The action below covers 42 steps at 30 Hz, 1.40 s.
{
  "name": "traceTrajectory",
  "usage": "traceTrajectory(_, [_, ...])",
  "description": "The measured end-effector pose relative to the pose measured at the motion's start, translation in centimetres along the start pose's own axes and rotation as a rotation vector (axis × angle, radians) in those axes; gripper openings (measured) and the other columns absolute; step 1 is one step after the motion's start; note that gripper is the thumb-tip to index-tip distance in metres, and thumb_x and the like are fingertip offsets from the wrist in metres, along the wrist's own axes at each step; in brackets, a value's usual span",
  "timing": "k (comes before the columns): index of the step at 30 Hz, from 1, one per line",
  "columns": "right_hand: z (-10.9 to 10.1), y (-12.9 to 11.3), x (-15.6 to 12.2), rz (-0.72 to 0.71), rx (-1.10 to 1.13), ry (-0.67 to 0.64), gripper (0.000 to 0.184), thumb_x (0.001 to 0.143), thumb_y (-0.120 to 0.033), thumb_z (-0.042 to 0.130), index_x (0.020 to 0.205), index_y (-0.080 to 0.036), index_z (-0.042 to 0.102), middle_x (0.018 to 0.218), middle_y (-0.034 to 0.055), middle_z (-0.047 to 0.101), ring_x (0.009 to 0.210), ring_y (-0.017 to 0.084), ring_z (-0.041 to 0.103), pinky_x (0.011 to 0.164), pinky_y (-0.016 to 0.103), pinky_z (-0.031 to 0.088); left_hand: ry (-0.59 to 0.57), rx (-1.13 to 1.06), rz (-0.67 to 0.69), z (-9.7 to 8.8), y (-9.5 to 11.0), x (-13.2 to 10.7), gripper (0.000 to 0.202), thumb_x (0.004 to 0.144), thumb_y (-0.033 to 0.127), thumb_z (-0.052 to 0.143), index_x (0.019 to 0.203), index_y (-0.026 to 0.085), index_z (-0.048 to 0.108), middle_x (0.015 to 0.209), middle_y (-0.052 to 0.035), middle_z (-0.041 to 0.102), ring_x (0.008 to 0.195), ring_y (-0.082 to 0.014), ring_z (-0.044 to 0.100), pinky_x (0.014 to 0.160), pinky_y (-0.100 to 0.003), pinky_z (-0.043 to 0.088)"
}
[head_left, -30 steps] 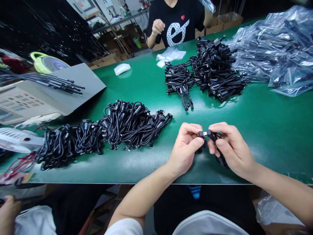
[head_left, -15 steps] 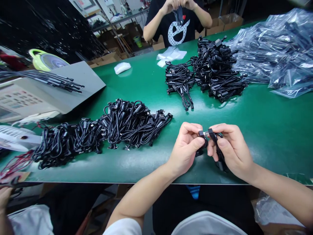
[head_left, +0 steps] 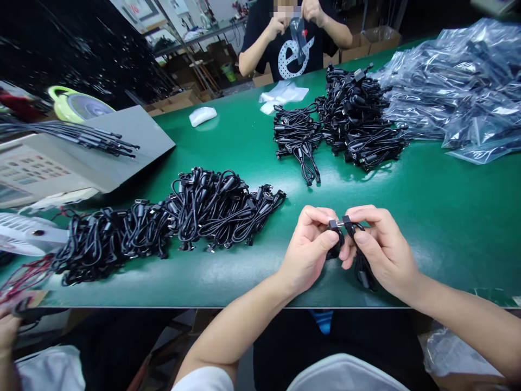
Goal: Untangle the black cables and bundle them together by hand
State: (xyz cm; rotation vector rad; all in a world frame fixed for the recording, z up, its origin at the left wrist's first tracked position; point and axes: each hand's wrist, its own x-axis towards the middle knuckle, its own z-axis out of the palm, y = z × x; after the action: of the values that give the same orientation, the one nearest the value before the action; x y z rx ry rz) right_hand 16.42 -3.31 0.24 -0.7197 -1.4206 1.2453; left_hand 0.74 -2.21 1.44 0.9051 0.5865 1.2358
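My left hand (head_left: 311, 241) pinches one black connector end of a short cable, thumb and forefinger closed on it. Facing it, my right hand (head_left: 380, 250) grips the other black connector, and the coiled black cable (head_left: 364, 271) hangs below its fingers. A bright metal plug tip shows between the two connectors; whether it sits fully inside the other end I cannot tell. Both hands are just above the green table (head_left: 244, 277) near its front edge. To their left lies a long heap of black cables (head_left: 211, 209).
Across the table a person (head_left: 295, 43) holds a small clear bag up. Before them lie another cable pile (head_left: 354, 119), white bags (head_left: 285, 93) and a heap of bagged cables (head_left: 459, 92). A grey machine (head_left: 134, 141) and a white fan (head_left: 32, 233) stand left; another person's hand (head_left: 8, 328) is lower left.
My two hands keep their grip on the connectors, shifted very slightly left. The person opposite has lowered one hand, and more of their bag shows.
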Motion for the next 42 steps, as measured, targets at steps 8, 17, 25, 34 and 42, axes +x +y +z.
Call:
traceTrajectory(8, [-0.20,-0.05,0.08,0.003,-0.080,-0.010,0.018,0.101,-0.022,0.055,0.117,-0.029,0.054,0.118,0.0032,0.051,0.070,0.009,0.069,0.058,0.027,0.063,-0.060,-0.043,-0.025,0.23,-0.11,-0.15,0.026,0.087,0.030,0.071,0.091,0.023,0.047,0.095,0.0040,0.050,0.063,-0.0075,0.058,0.056,-0.025,0.050])
traceTrajectory(17, [-0.34,0.03,0.02,-0.039,-0.100,-0.011,0.018,0.100,-0.019,0.056,0.115,-0.030,0.058,0.117,0.0035,0.056,0.068,0.011,0.068,0.056,0.028,0.062,-0.043,-0.022,-0.018,-0.05,-0.22,-0.07,0.029,0.082,0.029,0.076,0.090,0.022,0.048,0.094,0.0034,0.050,0.065,-0.0078,0.057,0.054,-0.023,0.054])
traceTrajectory(25, [-0.35,-0.01,0.01,-0.055,-0.169,-0.006,0.023,0.099,-0.015,0.056,0.116,-0.030,0.060,0.118,0.0041,0.055,0.067,0.010,0.067,0.057,0.027,0.062,-0.031,-0.009,-0.042,-0.14,-0.24,-0.10,0.025,0.082,0.032,0.076,0.102,0.025,0.063,0.085,0.0022,0.053,0.065,-0.0100,0.058,0.056,-0.024,0.056])
traceTrajectory(34, [-0.34,-0.29,-0.10,-0.053,-0.209,0.022,0.022,0.097,-0.015,0.059,0.113,-0.029,0.059,0.115,0.0025,0.054,0.063,0.007,0.067,0.053,0.023,0.060,0.043,0.053,0.032,-0.23,-0.39,-0.06,0.018,0.079,0.030,0.080,0.095,0.025,0.072,0.083,0.0016,0.059,0.071,-0.0091,0.058,0.065,-0.020,0.052])
traceTrajectory(42, [-0.41,-0.50,-0.05,-0.092,-0.246,0.053,0.023,0.096,-0.015,0.061,0.114,-0.029,0.059,0.112,0.0014,0.055,0.060,0.006,0.066,0.051,0.021,0.059,0.076,0.076,0.083,-0.36,-0.43,-0.16,0.019,0.078,0.028,0.081,0.096,0.027,0.074,0.084,0.0019,0.060,0.077,-0.0076,0.056,0.072,-0.016,0.048])
